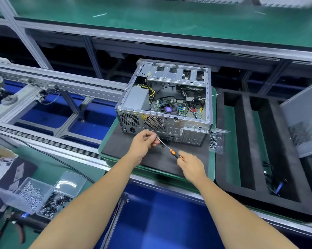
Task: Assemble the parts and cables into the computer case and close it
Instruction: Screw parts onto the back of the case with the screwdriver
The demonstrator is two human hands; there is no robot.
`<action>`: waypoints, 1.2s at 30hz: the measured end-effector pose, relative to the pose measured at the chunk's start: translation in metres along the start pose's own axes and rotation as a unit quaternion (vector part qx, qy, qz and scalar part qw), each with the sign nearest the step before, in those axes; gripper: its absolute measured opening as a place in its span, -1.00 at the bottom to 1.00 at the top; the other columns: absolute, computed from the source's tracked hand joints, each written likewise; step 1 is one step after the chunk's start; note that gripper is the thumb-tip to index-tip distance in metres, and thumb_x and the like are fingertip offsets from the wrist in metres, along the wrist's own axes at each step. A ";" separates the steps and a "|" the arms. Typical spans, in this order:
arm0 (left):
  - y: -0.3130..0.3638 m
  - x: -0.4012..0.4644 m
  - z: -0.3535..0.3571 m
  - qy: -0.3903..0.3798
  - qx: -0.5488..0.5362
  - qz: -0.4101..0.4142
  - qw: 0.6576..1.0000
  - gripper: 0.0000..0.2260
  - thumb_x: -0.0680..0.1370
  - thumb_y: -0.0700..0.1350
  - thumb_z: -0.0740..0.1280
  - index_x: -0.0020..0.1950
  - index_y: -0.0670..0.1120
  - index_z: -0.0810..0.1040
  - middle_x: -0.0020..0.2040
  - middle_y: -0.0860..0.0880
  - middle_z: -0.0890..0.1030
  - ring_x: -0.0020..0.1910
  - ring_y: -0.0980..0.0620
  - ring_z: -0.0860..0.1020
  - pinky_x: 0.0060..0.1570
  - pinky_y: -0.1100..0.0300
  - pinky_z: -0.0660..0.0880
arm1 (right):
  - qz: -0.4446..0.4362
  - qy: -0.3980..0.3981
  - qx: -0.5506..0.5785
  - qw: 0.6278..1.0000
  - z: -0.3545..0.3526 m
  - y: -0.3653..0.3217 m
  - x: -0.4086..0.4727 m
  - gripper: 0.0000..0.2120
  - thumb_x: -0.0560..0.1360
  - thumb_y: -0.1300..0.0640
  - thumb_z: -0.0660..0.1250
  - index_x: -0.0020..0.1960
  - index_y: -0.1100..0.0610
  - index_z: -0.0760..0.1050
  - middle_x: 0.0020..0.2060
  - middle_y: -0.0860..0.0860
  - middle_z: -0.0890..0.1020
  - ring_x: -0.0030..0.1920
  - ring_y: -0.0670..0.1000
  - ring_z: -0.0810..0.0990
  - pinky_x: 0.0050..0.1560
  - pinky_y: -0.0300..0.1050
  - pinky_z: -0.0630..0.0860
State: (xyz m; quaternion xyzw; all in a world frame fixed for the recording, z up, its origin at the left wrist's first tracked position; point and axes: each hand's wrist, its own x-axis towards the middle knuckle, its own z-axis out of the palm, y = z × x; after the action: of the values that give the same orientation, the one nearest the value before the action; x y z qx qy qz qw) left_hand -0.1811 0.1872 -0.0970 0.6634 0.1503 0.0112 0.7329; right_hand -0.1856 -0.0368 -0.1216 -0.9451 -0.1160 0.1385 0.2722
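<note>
We hold a screwdriver [171,151] at the back of the open computer case [165,103].

Our right hand [191,165] grips the orange handle; our left hand [146,141] pinches the shaft tip, perhaps with 1 screw. The case sits on a black mat [151,159].

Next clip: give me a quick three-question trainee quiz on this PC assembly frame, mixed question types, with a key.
1. True or false: the computer case already has its side panel fitted.
2. Which hand grips the screwdriver by its orange and black handle? A) left hand B) right hand
3. Fill in: the small clear bag of screws lies to the ___ of the case.

Key: 1 false, the interior is exposed; 2 B, the left pinches the shaft near the tip; 3 right.
</note>
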 end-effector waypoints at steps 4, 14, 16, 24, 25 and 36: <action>-0.003 0.004 0.004 0.011 0.006 0.013 1.000 -0.88 0.67 -0.27 0.28 -0.04 -0.17 0.57 -0.21 -0.08 0.66 -0.25 0.10 0.64 -0.18 0.28 0.58 | 0.002 0.003 0.005 1.000 0.000 0.000 0.000 -0.83 0.49 0.05 0.14 -0.27 0.00 0.24 -0.44 -0.01 0.43 -0.39 0.03 0.38 -0.40 -0.07 0.18; 0.001 0.018 -0.003 -0.045 0.172 0.068 0.982 -0.85 0.66 -0.25 0.31 -0.08 -0.07 0.57 -0.19 -0.02 0.64 -0.24 0.06 0.65 -0.07 0.17 0.61 | 0.010 0.004 0.003 1.000 0.003 0.001 0.003 -0.82 0.48 0.02 0.14 -0.27 0.01 0.24 -0.43 0.00 0.46 -0.38 0.05 0.41 -0.40 -0.08 0.21; -0.002 0.019 0.001 -0.059 0.166 0.055 0.983 -0.86 0.66 -0.25 0.29 -0.07 -0.09 0.56 -0.18 -0.04 0.63 -0.25 0.04 0.66 -0.01 0.06 0.63 | 0.011 0.010 0.006 1.000 0.005 0.002 0.003 -0.83 0.49 0.03 0.15 -0.26 0.01 0.25 -0.41 0.00 0.47 -0.35 0.08 0.44 -0.39 -0.07 0.24; 0.001 0.018 0.001 -0.041 0.109 0.062 0.991 -0.85 0.71 -0.23 0.19 -0.03 -0.14 0.47 -0.21 -0.09 0.70 -0.20 -0.06 0.72 -0.19 0.22 0.61 | 0.000 0.026 0.021 0.999 0.007 0.003 0.003 -0.90 0.42 -0.01 0.09 -0.28 -0.13 0.26 -0.44 0.00 0.43 -0.34 0.10 0.42 -0.39 -0.07 0.22; 0.002 0.018 0.000 -0.045 0.113 0.063 0.991 -0.85 0.71 -0.24 0.20 -0.04 -0.14 0.47 -0.21 -0.09 0.70 -0.20 -0.06 0.72 -0.18 0.22 0.61 | -0.002 0.027 0.019 0.999 0.007 0.003 0.003 -0.90 0.42 -0.01 0.09 -0.28 -0.14 0.26 -0.44 0.00 0.43 -0.34 0.08 0.42 -0.39 -0.07 0.22; 0.012 0.023 -0.003 -0.093 0.153 0.026 0.983 -0.87 0.70 -0.20 0.22 -0.03 -0.14 0.50 -0.20 -0.03 0.71 -0.20 0.03 0.71 -0.14 0.20 0.61 | 0.016 0.028 0.025 0.999 0.009 0.001 0.002 -0.84 0.46 0.04 0.16 -0.27 -0.10 0.24 -0.44 0.00 0.42 -0.36 0.07 0.41 -0.39 -0.07 0.21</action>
State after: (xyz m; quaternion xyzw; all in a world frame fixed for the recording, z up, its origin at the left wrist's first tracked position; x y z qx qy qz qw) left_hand -0.1574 0.1969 -0.0901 0.7699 0.0641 -0.0543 0.6326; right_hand -0.1864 -0.0327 -0.1301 -0.9432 -0.0899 0.1196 0.2967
